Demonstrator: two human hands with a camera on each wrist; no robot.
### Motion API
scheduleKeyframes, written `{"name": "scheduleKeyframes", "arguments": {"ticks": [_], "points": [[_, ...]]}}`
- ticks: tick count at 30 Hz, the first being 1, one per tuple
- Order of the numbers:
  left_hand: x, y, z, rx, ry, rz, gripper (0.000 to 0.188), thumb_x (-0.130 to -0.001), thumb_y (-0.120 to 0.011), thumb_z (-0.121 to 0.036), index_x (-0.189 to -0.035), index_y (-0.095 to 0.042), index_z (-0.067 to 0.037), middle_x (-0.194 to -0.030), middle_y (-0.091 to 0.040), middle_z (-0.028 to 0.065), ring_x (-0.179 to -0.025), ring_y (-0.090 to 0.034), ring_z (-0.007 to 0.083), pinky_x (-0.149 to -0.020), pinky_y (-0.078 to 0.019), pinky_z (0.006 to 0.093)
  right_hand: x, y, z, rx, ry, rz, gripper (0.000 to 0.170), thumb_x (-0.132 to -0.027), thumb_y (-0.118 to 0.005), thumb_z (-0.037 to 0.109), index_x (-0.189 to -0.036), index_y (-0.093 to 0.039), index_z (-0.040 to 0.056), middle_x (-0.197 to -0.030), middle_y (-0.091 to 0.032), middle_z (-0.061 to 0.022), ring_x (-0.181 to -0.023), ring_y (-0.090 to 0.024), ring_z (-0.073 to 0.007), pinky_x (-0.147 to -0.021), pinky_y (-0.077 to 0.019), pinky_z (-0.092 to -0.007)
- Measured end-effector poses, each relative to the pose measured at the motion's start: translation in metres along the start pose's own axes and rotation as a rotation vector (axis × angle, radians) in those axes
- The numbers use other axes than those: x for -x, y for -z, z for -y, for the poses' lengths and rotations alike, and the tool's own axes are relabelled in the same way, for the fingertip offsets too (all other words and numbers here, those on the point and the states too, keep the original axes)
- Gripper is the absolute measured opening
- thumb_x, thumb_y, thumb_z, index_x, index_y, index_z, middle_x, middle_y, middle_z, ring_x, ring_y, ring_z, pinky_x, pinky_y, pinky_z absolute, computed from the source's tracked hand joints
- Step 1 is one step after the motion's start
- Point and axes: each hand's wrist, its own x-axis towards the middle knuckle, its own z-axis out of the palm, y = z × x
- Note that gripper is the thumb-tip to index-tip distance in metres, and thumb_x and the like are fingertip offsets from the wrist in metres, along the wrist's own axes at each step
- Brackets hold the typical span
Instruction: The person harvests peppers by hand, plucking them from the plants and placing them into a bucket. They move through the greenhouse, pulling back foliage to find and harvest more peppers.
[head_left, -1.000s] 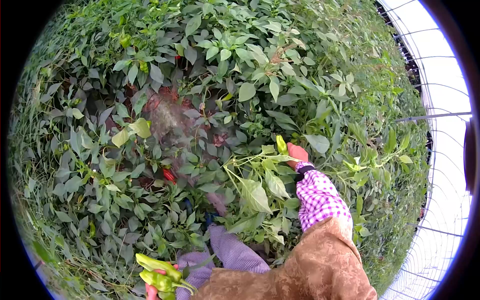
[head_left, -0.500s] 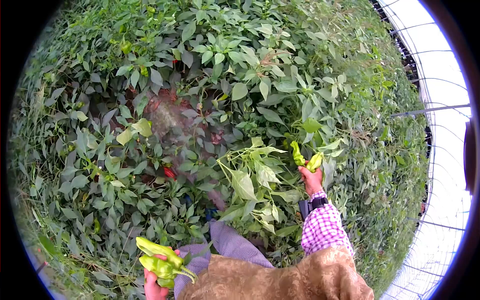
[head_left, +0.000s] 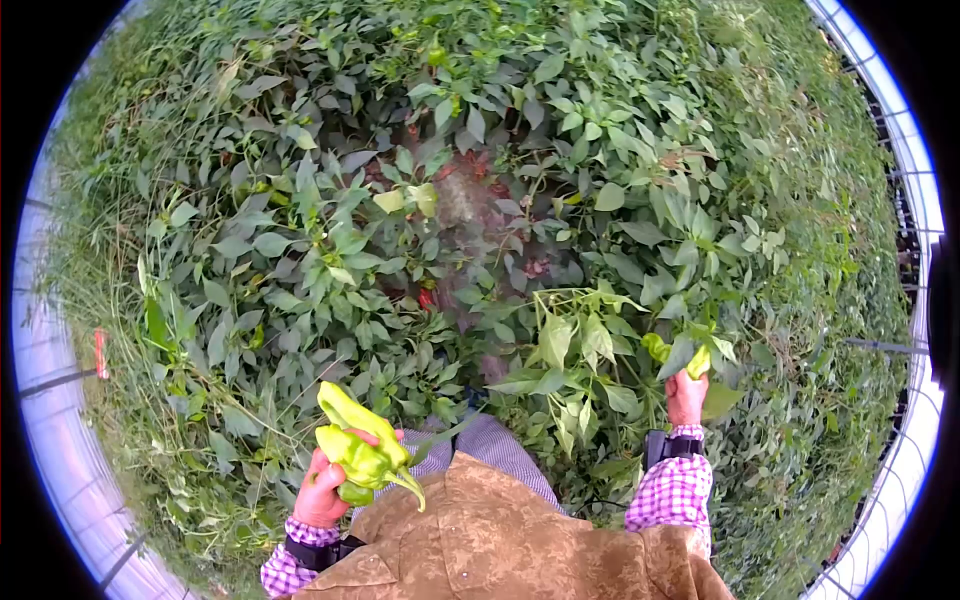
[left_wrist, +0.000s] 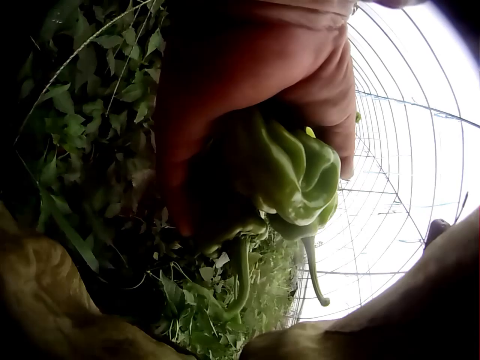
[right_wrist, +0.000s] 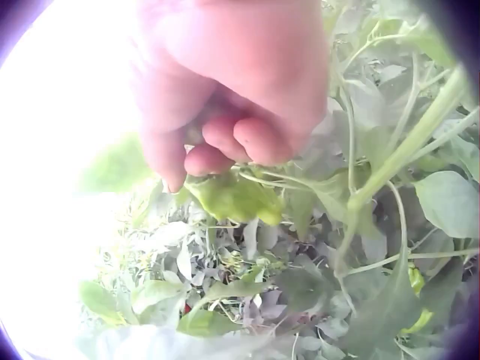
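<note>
My left hand (head_left: 322, 492) grips several light green peppers (head_left: 365, 458) in front of the jacket. In the left wrist view, the curled fingers and thumb of the left hand (left_wrist: 255, 56) wrap a ribbed pepper (left_wrist: 300, 176), with curved stems hanging down. At the right, among the leaves, my right hand (head_left: 686, 398) holds a yellow-green pepper (head_left: 699, 362). A twisted green pepper (head_left: 655, 347) shows just left of it, partly behind a leaf. Seen from the right wrist, the fingers of the right hand (right_wrist: 232, 82) are curled, and a green pepper (right_wrist: 236, 201) shows just below them.
Dense pepper plants (head_left: 350, 230) fill the ground ahead and on both sides. A pale leafy branch (head_left: 575, 345) leans between the hands. Low in the foliage is a red pepper (head_left: 427, 299). Wire-framed greenhouse walls (head_left: 70, 440) curve along the edges.
The head view has swung left, and the left hand with its peppers has risen further into view. My right hand has moved from reaching into foliage to holding a pepper, and now sits lower in view.
</note>
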Motion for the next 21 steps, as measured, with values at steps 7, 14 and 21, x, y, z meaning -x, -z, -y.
{"name": "scheduleKeyframes", "arguments": {"ticks": [7, 14, 21], "points": [[0.04, 0.029, 0.003, 0.132, -0.083, -0.103, 0.066, -0.078, -0.069, -0.043, -0.122, -0.051, 0.003, -0.123, -0.054, 0.0197, -0.115, -0.054, 0.0287, -0.1, -0.0407, 0.039, 0.041, -0.056, 0.118, -0.107, 0.059, 0.303, 0.032, -0.088, -0.06, 0.005, -0.119, -0.051, 0.0025, -0.066, -0.043, 0.0041, -0.051, -0.036, -0.0045, -0.047, -0.0282, -0.0195], [0.03, 0.047, -0.013, 0.154, -0.165, -0.015, 0.066, -0.078, -0.07, -0.043, -0.123, -0.052, 0.002, -0.12, -0.057, 0.0116, -0.11, -0.056, 0.0215, -0.096, -0.0438, 0.035, 0.184, -0.255, 0.133, 0.019, -0.193, 0.915, 0.045, -0.07, -0.074, 0.002, -0.111, -0.056, -0.0033, -0.094, -0.064, -0.0073, -0.078, -0.061, -0.0116, -0.069, -0.0487, -0.0228], [0.056, 0.086, -0.048, 0.29, -0.34, -0.116, 0.07, -0.073, -0.075, -0.042, -0.122, -0.053, 0.001, -0.117, -0.058, 0.0099, -0.108, -0.057, 0.0198, -0.095, -0.0441, 0.0339, 0.268, -0.392, 0.119, 0.537, -0.193, 1.608, 0.052, -0.071, -0.082, 0.012, -0.116, -0.056, 0.0031, -0.094, -0.06, -0.0004, -0.086, -0.056, -0.0078, -0.08, -0.0482, -0.0244]]}}
